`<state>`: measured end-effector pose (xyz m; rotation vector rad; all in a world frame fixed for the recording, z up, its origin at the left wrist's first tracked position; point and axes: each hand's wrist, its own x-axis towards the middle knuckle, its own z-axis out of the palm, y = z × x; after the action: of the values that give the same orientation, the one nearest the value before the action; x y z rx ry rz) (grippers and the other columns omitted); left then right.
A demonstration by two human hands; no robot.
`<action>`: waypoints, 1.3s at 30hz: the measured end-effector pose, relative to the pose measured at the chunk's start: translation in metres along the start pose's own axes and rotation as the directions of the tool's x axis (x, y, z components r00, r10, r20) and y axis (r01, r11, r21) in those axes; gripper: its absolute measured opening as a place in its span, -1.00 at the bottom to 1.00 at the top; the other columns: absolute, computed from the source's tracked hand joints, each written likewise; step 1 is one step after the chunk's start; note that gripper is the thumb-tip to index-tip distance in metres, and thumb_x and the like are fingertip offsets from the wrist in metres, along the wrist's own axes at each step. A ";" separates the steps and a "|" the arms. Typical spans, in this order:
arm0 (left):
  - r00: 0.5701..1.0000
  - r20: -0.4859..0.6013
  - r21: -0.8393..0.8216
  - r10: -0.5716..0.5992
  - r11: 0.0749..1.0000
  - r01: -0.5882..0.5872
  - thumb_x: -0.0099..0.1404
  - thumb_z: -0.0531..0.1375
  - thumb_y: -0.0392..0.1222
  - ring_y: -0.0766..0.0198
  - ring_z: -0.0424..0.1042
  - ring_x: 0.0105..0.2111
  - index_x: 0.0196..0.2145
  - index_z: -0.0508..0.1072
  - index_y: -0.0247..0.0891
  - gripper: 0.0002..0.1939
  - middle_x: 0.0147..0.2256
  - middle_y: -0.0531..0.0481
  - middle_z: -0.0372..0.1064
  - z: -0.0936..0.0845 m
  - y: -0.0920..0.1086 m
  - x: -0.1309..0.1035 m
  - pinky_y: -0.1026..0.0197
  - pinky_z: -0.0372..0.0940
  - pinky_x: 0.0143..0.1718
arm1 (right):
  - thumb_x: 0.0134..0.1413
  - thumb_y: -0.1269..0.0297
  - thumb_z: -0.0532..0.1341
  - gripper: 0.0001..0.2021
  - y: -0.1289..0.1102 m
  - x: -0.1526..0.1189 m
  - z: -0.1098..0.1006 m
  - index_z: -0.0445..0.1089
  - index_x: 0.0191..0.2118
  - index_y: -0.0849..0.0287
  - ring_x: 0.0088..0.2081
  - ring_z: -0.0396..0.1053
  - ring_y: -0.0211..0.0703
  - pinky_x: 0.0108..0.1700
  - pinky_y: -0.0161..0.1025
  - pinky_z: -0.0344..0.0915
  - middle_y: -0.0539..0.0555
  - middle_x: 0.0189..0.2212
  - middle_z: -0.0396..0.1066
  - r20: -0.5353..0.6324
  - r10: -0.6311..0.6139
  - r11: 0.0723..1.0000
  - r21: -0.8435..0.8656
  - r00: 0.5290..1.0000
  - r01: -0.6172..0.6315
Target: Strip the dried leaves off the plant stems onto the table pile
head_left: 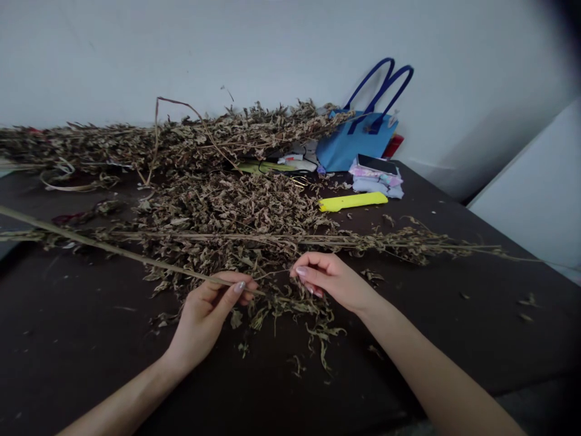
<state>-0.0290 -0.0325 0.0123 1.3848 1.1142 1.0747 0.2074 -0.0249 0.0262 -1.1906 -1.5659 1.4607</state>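
Observation:
A long dried plant stalk (pixel 113 247) slants down from the left edge to the middle of the table. My left hand (pixel 211 309) is closed round it near its leafy end, thumb on top. Curled dry leaves (pixel 313 315) hang from that end. To its right, my right hand (pixel 329 278) pinches a thin side twig (pixel 275 272) of the stalk between thumb and fingers. Behind both hands lies a heap of loose dried leaves (pixel 236 203), with several bare stems (pixel 254 237) laid across its front.
A thick bundle of dried plants (pixel 181 139) lies along the wall. At the back right stand a blue bag (pixel 351 145) and a phone (pixel 376 163) on a folded cloth (pixel 374 184). A yellow strip-like object (pixel 354 201) lies before them on the dark table (pixel 476 327).

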 end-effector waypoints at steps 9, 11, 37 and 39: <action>1.000 -0.023 0.001 -0.015 1.000 0.015 0.21 0.20 -0.16 0.28 0.45 -0.41 -0.26 0.49 -0.24 -0.84 -0.32 -0.06 0.51 -0.001 0.000 0.000 0.26 0.36 -0.31 | 0.17 0.30 0.07 -0.82 -0.008 -0.005 0.010 0.39 -0.37 0.15 -0.44 0.28 -0.30 -0.38 -0.32 0.16 -0.01 -0.45 0.37 -0.130 -0.295 0.830 -0.526 0.947 0.186; 1.000 -0.018 0.007 -0.015 1.000 0.015 0.22 0.19 -0.15 0.28 0.45 -0.41 -0.26 0.48 -0.24 -0.84 -0.32 -0.06 0.51 -0.001 0.000 0.001 0.26 0.36 -0.30 | 0.17 0.29 0.07 -0.82 -0.007 -0.006 0.014 0.40 -0.36 0.14 -0.46 0.27 -0.31 -0.39 -0.33 0.16 -0.02 -0.49 0.37 -0.140 -0.312 0.819 -0.541 0.940 0.191; 0.994 0.108 0.025 -0.015 1.000 0.012 0.28 0.13 -0.19 0.33 0.44 -0.39 -0.25 0.45 -0.26 -0.86 -0.31 -0.03 0.48 0.005 -0.009 -0.004 0.30 0.36 -0.32 | 0.18 0.19 0.08 -0.77 0.004 0.003 0.034 0.26 -0.44 0.18 -0.53 0.16 -0.38 -0.47 -0.33 0.17 0.00 -0.42 0.29 0.016 -0.144 0.731 0.676 0.989 0.096; 0.993 0.115 0.026 -0.016 1.000 0.013 0.28 0.13 -0.19 0.34 0.44 -0.40 -0.24 0.45 -0.27 -0.85 -0.31 -0.03 0.48 0.005 -0.009 -0.004 0.30 0.36 -0.32 | 0.19 0.22 0.09 -0.77 0.006 0.004 0.039 0.26 -0.46 0.19 -0.53 0.11 -0.39 -0.43 -0.32 0.13 -0.05 -0.50 0.20 -0.022 -0.157 0.708 0.695 0.987 0.128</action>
<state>-0.0253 -0.0368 0.0028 1.4377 1.0556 0.9608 0.1714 -0.0355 0.0145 -0.5720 -0.9300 1.7442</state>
